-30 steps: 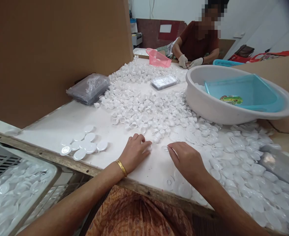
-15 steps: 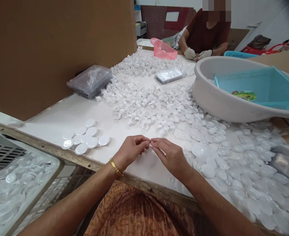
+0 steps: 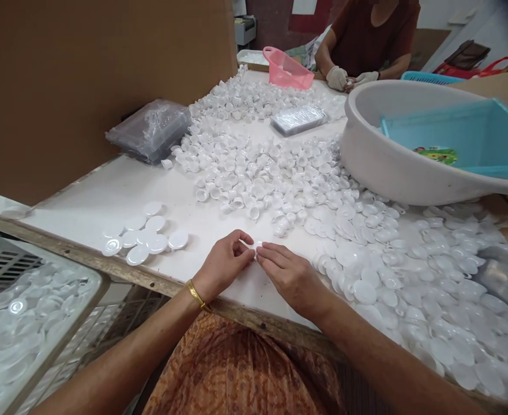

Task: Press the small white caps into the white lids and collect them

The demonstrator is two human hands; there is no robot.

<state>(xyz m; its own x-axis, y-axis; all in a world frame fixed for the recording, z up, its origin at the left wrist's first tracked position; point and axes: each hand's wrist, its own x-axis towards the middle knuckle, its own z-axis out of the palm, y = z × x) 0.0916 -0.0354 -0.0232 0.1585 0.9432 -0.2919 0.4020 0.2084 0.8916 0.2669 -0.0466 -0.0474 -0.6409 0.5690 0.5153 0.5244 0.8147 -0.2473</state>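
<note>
Over the white tabletop near its front edge, my left hand (image 3: 224,264) and my right hand (image 3: 289,278) meet at their fingertips. Between them sits a small white plastic piece (image 3: 258,245), mostly covered by the fingers, so its exact shape is hidden. The left thumb presses at its left side while the left index finger arches above. Fingers of the right hand lie close together against its other side. A group of round white discs (image 3: 156,243) rests to the left of my hands. Beyond them spreads a heap of small white cup-shaped parts (image 3: 254,173).
White discs (image 3: 365,291) lie piled at the right. A grey-white tub (image 3: 379,167) holds a blue bin (image 3: 461,135). Wrapped packs (image 3: 299,119), a pink scoop (image 3: 286,70) and a brown cardboard wall (image 3: 106,86) stand farther off. A gloved person sits opposite. A crate (image 3: 76,323) is at lower left.
My hands have shifted slightly left, and the left index finger has lifted from the fingertip pinch. More of the white piece shows. The camera view has tilted downward a little.
</note>
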